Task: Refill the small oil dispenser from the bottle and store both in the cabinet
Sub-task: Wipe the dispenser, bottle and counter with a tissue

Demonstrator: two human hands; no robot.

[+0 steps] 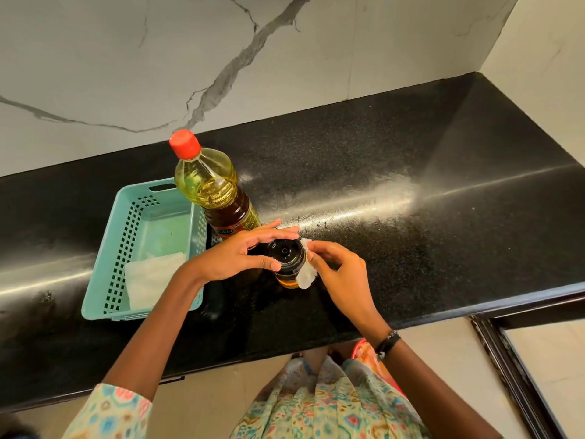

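The small oil dispenser (286, 259), dark-lidded with amber oil showing low down, stands on the black counter (411, 248). My left hand (235, 253) holds its lid between thumb and straight fingers. My right hand (340, 269) pinches a crumpled white tissue (306, 274) against the dispenser's right side. Just behind stands the big oil bottle (215, 191), red cap on, partly full of yellow oil.
A teal plastic basket (104, 267) sits to the left on the counter with a folded white tissue (152, 277) inside. A marble wall rises behind. The counter's front edge runs below my arms, with a dark-framed opening at lower right.
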